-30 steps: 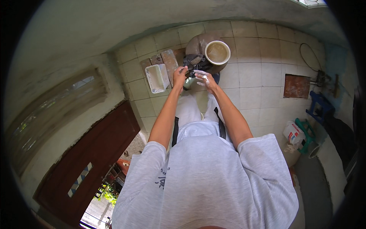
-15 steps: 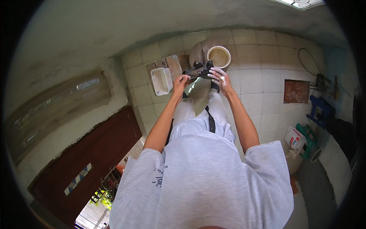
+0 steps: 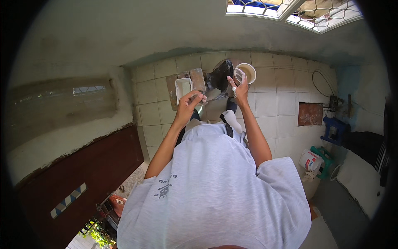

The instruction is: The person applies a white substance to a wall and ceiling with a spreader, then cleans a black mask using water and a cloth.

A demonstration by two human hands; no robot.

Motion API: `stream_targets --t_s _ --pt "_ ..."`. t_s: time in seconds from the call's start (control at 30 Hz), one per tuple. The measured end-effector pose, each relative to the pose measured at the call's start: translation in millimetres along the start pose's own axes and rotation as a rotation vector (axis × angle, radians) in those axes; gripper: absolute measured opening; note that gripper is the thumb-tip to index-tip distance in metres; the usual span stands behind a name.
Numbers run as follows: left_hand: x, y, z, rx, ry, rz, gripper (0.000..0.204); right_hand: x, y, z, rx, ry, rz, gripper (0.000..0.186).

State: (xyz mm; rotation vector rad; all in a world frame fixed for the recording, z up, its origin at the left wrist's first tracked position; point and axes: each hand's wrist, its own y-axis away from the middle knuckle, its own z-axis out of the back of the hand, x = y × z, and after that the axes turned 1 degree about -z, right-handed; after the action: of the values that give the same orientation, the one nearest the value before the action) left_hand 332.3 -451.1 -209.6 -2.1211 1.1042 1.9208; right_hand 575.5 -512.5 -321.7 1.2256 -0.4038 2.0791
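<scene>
Black plastic bag (image 3: 219, 78) lies between the hands, its long axis slanting up and rightward from the left hand (image 3: 186, 109), which pinches its lower end; the right hand (image 3: 239, 90), thumb and fingers parted, is nearer its bulk, overlapping the white bucket (image 3: 255, 75) in view.

a grey shirt (image 3: 224, 182) bears dark print (image 3: 164, 189), a white container (image 3: 311, 162) red print (image 3: 307, 159), neither legible.

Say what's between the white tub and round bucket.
Head view: brown board beside the tub, then black plastic, then the right hand at the bucket.
</scene>
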Motion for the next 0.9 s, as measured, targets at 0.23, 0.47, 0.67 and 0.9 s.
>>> stream_targets --t_s 0.23,0.47,0.67,0.9 --pt "15.4 40.0 58.2 0.026 0.231 0.004 0.018 66.1 43.0 -4.7 0.544 -0.543 -0.201 0.022" --pt "18.0 73.4 93.2 0.104 0.189 -0.095 0.015 113.1 141.7 -31.7 0.482 -0.407 -0.415 0.035" --pt "21.9 98.8 123.7 0.145 -0.001 -0.128 0.016 148.4 179.6 -25.4 0.567 -0.631 -0.814 0.042" --pt "26.7 112.5 138.8 0.149 -0.234 -0.203 0.025 179.7 185.9 -42.6 0.532 -0.768 -0.765 0.042"
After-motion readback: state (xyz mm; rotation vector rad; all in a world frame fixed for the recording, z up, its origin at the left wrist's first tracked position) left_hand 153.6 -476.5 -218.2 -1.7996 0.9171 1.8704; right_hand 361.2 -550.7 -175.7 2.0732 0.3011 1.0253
